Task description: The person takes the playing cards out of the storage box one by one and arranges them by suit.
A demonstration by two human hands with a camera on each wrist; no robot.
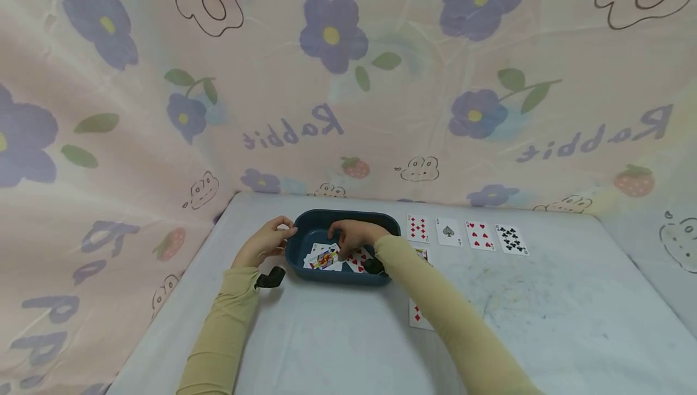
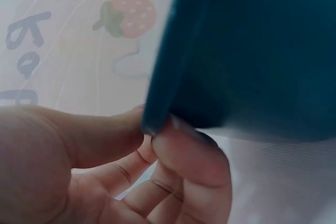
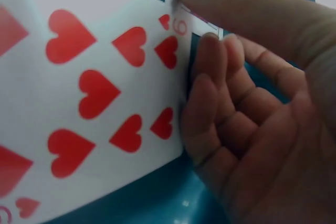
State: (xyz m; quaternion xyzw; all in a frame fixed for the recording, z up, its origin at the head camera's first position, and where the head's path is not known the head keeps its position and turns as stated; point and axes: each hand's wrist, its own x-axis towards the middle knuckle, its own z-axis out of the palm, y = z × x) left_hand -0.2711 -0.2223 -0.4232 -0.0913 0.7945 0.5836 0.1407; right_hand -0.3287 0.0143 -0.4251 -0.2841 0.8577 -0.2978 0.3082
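Card [image 3: 100,94], white with rows of red heart pips, is inside the dark blue tray [image 1: 334,277], its short end pinched by the right hand [image 1: 356,235]; the left hand [image 1: 265,244] grips the tray's rim.

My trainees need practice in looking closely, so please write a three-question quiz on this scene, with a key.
1. Where is the right hand? A) on the left sleeve; B) inside the blue tub; C) flat on the table.
2. True or false: the left hand is holding a playing card.
3. Fill in: in the far row of cards, the second from the left, as the head view shows it, is the ace of ____.

Key: 1. B. 2. False; it pinches the tub's rim. 3. Spades.
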